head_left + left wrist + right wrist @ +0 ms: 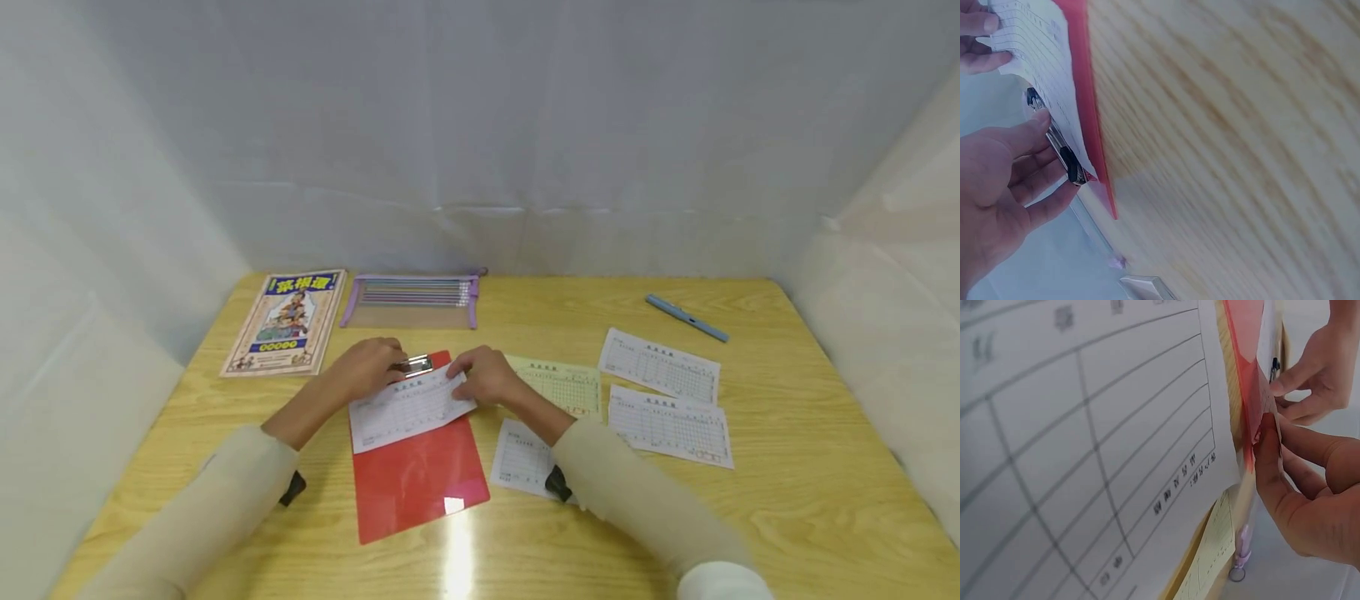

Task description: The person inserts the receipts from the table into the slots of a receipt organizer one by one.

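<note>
A red clipboard [420,483] lies on the table, its metal clip [415,365] at the far end. My left hand [372,367] grips that clip, the thumb on one side and fingers on the other in the left wrist view [1016,169]. Across the upper part of the board lies a white printed form [408,410]. Its right edge is pinched between the thumb and fingers of my right hand [486,377]. In the right wrist view the right hand [1316,487] holds the paper's edge beside the board. Whether the form is under the clip I cannot tell.
Right of the board lie a yellow form [558,383] and a white form [521,454], partly under my right arm. Two more white forms [660,367] sit farther right, below a blue pen [686,317]. At the back are a booklet [285,321] and a purple-edged pouch [412,315].
</note>
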Available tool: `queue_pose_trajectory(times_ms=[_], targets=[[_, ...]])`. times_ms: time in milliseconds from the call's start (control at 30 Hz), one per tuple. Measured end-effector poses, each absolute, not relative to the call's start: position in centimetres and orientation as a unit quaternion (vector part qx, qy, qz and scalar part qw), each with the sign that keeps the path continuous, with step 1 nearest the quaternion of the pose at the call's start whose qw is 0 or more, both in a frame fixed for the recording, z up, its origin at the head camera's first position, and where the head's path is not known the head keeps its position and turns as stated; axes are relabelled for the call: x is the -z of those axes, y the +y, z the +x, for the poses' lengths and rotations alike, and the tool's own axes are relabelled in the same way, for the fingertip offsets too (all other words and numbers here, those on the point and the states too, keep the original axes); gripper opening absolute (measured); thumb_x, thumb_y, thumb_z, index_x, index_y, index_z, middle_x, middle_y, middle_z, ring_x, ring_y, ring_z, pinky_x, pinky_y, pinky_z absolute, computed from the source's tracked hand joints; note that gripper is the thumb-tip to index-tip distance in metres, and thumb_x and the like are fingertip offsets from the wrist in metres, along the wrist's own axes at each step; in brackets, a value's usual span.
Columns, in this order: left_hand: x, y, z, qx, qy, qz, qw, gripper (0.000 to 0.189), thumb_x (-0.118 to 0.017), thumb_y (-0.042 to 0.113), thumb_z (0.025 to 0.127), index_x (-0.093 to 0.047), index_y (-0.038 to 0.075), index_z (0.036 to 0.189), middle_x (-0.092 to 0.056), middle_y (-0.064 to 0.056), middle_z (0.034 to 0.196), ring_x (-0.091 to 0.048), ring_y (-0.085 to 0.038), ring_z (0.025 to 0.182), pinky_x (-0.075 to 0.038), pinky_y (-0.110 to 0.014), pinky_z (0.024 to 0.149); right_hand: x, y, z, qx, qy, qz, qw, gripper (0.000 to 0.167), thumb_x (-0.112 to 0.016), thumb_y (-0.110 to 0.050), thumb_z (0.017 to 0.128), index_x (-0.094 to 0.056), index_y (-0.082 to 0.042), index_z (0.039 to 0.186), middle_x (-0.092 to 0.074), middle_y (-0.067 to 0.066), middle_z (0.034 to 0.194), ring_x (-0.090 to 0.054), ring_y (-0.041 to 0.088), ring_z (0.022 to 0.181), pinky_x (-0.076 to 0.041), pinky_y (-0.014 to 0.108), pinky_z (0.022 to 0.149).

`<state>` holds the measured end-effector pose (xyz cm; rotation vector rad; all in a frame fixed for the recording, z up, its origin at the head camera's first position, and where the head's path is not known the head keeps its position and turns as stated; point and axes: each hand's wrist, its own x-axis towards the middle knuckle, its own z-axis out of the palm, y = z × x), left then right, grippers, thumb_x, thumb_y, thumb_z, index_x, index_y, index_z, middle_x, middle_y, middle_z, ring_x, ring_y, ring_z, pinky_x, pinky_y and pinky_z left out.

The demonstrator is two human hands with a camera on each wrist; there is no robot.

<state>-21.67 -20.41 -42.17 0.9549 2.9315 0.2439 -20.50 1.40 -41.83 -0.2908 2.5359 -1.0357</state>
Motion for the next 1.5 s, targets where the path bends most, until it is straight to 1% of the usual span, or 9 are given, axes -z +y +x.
queue_pose_trajectory(times_ms=[267, 433, 533, 633, 733, 867, 1067, 1267, 1500], targets=[[42.3, -20.0, -21.1, -0.036, 0.944, 0.329, 0.002, 0.006, -0.068, 0.012, 0.084, -0.07, 0.007, 0.084, -0.065, -0.008, 0.085, -0.06, -0.019, 0.074, -0.053, -0.034, 0.069, 42.3, 0.9, -20.4, 0.379, 0.898, -0.088, 0.205, 0.026, -0.077, -0.003, 0.074, -0.072, -0.01, 0.099, -0.068, 0.007, 0.106, -0.055, 0.015, 0.084, -0.046, 0.019, 0.063], [42.6, -20.1, -20.7, -0.023, 0.942, 0.334, -0.014, 0.005, -0.068, 0.009, 0.084, -0.069, 0.005, 0.082, -0.063, -0.009, 0.084, -0.059, -0.021, 0.075, -0.053, -0.034, 0.068, 42.3, 0.5, -20.4, 0.376, 0.897, -0.084, 0.217, 0.025, -0.075, -0.002, 0.076, -0.072, -0.009, 0.1, -0.067, 0.009, 0.11, -0.054, 0.014, 0.074, -0.042, 0.018, 0.053], [42.8, -20.2, -20.6, -0.028, 0.942, 0.335, -0.022, 0.004, -0.067, 0.007, 0.084, -0.07, 0.003, 0.083, -0.063, -0.009, 0.083, -0.059, -0.022, 0.075, -0.053, -0.034, 0.068, 42.4, 0.4, -20.5, 0.373, 0.899, -0.079, 0.215, 0.025, -0.076, -0.001, 0.075, -0.072, -0.009, 0.099, -0.067, 0.008, 0.109, -0.054, 0.013, 0.068, -0.04, 0.018, 0.049], [42.9, -20.2, -20.6, -0.027, 0.941, 0.336, -0.019, 0.006, -0.066, 0.005, 0.085, -0.07, 0.002, 0.084, -0.063, -0.01, 0.083, -0.059, -0.023, 0.074, -0.053, -0.034, 0.067, 42.5, 0.3, -20.5, 0.373, 0.9, -0.08, 0.209, 0.026, -0.076, 0.0, 0.073, -0.072, -0.009, 0.098, -0.068, 0.008, 0.107, -0.054, 0.013, 0.069, -0.041, 0.018, 0.05], [42.9, -20.3, -20.6, -0.022, 0.942, 0.336, -0.013, 0.007, -0.065, 0.006, 0.086, -0.07, 0.001, 0.086, -0.063, -0.012, 0.085, -0.06, -0.023, 0.075, -0.054, -0.034, 0.068, 42.6, 0.2, -20.7, 0.374, 0.901, -0.087, 0.202, 0.028, -0.077, 0.0, 0.072, -0.072, -0.009, 0.098, -0.069, 0.008, 0.106, -0.057, 0.014, 0.077, -0.044, 0.018, 0.054], [42.7, -20.3, -20.6, -0.018, 0.942, 0.335, -0.015, 0.009, -0.064, 0.007, 0.087, -0.069, 0.001, 0.087, -0.064, -0.013, 0.088, -0.061, -0.024, 0.077, -0.054, -0.035, 0.071, 42.6, -0.1, -20.9, 0.37, 0.903, -0.091, 0.197, 0.028, -0.076, 0.0, 0.072, -0.072, -0.009, 0.099, -0.069, 0.007, 0.107, -0.057, 0.016, 0.083, -0.046, 0.018, 0.057], [42.6, -20.4, -20.7, -0.021, 0.939, 0.342, -0.028, 0.007, -0.064, 0.005, 0.086, -0.069, 0.0, 0.085, -0.064, -0.014, 0.085, -0.062, -0.026, 0.076, -0.055, -0.036, 0.069, 42.4, -0.5, -21.5, 0.351, 0.91, -0.108, 0.193, 0.027, -0.076, -0.003, 0.074, -0.072, -0.009, 0.1, -0.069, 0.008, 0.108, -0.058, 0.014, 0.078, -0.048, 0.018, 0.057], [42.7, -20.4, -20.8, -0.026, 0.934, 0.354, -0.041, 0.006, -0.065, 0.002, 0.084, -0.069, -0.002, 0.083, -0.064, -0.015, 0.084, -0.062, -0.027, 0.075, -0.054, -0.037, 0.069, 42.3, -0.7, -22.0, 0.332, 0.918, -0.121, 0.18, 0.026, -0.077, -0.005, 0.074, -0.073, -0.009, 0.098, -0.069, 0.007, 0.107, -0.056, 0.015, 0.085, -0.047, 0.019, 0.065], [42.5, -20.1, -21.0, -0.018, 0.934, 0.354, -0.046, 0.006, -0.066, 0.004, 0.084, -0.067, -0.002, 0.083, -0.064, -0.015, 0.087, -0.061, -0.028, 0.078, -0.054, -0.038, 0.07, 42.0, -0.7, -22.4, 0.308, 0.928, -0.129, 0.167, 0.027, -0.077, -0.007, 0.073, -0.073, -0.009, 0.1, -0.071, 0.005, 0.107, -0.056, 0.016, 0.086, -0.045, 0.018, 0.064]])
